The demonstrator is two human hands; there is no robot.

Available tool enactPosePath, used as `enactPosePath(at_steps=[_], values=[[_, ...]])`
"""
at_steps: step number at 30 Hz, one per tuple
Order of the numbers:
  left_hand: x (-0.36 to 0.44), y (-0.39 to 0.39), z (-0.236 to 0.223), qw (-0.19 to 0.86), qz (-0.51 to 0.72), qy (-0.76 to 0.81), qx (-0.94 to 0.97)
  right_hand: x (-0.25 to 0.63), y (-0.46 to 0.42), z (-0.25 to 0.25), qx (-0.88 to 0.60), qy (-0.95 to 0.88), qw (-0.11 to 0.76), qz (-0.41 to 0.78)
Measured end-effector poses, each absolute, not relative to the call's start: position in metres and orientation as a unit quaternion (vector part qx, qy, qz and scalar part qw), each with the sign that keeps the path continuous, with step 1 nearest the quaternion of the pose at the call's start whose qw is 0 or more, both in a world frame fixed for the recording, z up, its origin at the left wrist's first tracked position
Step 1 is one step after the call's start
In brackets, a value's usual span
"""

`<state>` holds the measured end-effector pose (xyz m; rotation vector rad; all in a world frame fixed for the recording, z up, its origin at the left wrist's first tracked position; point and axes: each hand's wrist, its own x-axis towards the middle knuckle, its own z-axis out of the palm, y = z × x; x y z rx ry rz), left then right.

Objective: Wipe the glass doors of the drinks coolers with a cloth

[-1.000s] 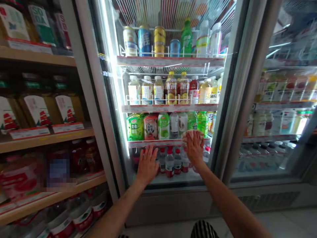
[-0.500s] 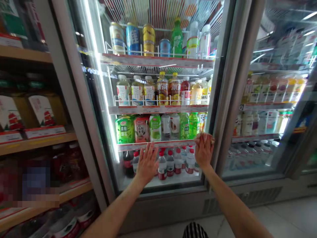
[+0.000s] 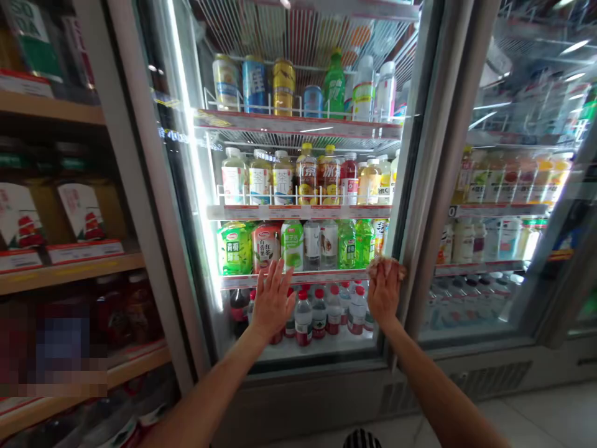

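The glass door (image 3: pixel 321 348) of a lit drinks fridge stands in front of me. My left hand (image 3: pixel 271 302) is spread with nothing in it, palm toward the glass, in front of the lower shelves; whether it touches the glass I cannot tell. My right hand (image 3: pixel 384 295) presses a crumpled, pinkish-brown cloth (image 3: pixel 388 269) against the door near its right frame. Part of the cloth shows above and beside the fingers. Behind the glass are green tea bottles (image 3: pixel 234 249) and small red-capped bottles (image 3: pixel 303 317).
Wooden shelves (image 3: pixel 69 270) with large bottles stand close on the left. A metal door frame (image 3: pixel 431 168) rises at the right, with another glass-fronted fridge (image 3: pixel 494 242) beyond it. A vent grille (image 3: pixel 494 379) sits low, above the tiled floor (image 3: pixel 555 410).
The view has shifted slightly, with the upper shelves lower in the picture. My left hand sits slightly more to the left. My right hand keeps the cloth near the door's right edge.
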<state>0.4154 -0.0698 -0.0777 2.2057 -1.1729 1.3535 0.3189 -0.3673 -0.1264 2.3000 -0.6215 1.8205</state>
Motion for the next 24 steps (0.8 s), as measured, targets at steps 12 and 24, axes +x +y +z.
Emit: enactPosePath(at_steps=[12,24], values=[[0.442,-0.058,-0.059,0.158,0.468,-0.356,0.793,0.350,-0.327,-0.057,0.781,-0.061,0.087,0.615],[0.451,-0.048,-0.059,0.127,0.473,-0.344,0.801,0.370,-0.285,-0.033,0.794,-0.024,0.096,0.600]])
